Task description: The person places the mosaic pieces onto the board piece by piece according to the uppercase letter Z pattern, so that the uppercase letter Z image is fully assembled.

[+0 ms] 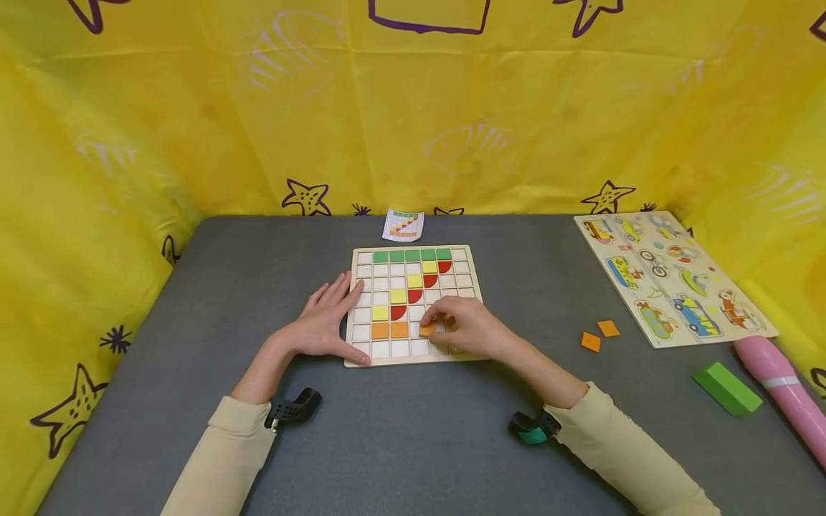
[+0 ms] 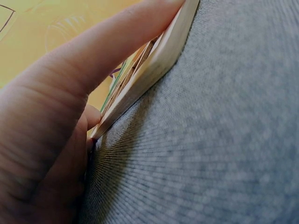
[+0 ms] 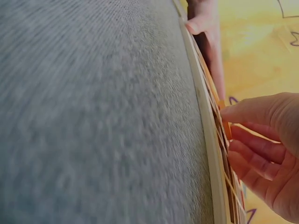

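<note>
A wooden grid board (image 1: pixel 382 349) lies on the dark table, with green, yellow and orange squares and red quarter-circle pieces in its cells. My left hand (image 1: pixel 325 320) rests with spread fingers on the board's left edge, its thumb at the near left corner. My right hand (image 1: pixel 470 328) pinches an orange square tile (image 1: pixel 426 330) between thumb and fingers over the row that holds two orange tiles (image 1: pixel 390 330). In the right wrist view the orange tile (image 3: pixel 227 129) stands tilted at the board's surface.
Behind the board lies a small pattern card (image 1: pixel 403 225). To the right are two loose orange tiles (image 1: pixel 599 335), a picture puzzle board (image 1: pixel 677 279), a green block (image 1: pixel 727 388) and a pink cylindrical object (image 1: pixel 784 390). A yellow curtain (image 1: pixel 400 107) hangs behind the table.
</note>
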`<state>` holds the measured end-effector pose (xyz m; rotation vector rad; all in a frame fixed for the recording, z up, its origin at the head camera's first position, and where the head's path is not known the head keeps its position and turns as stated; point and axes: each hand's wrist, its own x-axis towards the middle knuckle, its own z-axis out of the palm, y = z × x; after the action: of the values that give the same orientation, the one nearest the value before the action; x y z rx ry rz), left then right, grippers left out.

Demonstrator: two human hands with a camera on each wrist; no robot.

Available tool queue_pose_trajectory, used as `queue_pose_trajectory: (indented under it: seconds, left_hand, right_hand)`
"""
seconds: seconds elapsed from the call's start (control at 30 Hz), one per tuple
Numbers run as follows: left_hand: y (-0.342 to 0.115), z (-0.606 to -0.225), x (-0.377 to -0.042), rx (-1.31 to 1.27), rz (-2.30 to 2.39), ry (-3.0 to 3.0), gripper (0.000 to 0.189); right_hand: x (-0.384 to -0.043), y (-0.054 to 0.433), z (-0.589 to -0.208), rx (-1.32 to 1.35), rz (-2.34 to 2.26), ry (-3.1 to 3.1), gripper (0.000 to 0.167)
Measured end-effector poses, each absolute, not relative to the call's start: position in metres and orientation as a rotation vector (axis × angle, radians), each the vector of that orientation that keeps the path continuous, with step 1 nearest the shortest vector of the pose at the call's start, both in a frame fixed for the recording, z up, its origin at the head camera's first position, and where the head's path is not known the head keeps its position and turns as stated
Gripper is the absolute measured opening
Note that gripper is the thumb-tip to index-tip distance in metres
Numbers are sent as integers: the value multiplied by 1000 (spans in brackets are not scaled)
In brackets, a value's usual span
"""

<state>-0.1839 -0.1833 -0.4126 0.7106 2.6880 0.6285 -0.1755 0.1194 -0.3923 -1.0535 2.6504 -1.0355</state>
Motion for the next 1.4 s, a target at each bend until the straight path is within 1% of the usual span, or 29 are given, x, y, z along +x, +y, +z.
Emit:
queue_pose_trajectory:
  seconds: [0.37, 0.73, 1.1, 1.4]
  left_hand:
    - [-182, -415, -186, 706, 617, 2683, 137]
    - [-180, -413, -184, 724, 624, 2692, 136]
    - [-181, -413, -185, 703, 627, 2688, 135]
    - [-183, -412, -184, 699, 637, 2683, 135]
  right_hand:
    - [-177, 111, -397, -1061, -1012, 2661, 20]
    - [-174, 115, -397, -1010, -1063, 2614, 29]
    - [-166, 144, -394, -937, -1127, 2637, 29]
    - [-158, 182, -393, -894, -1097, 2705, 29]
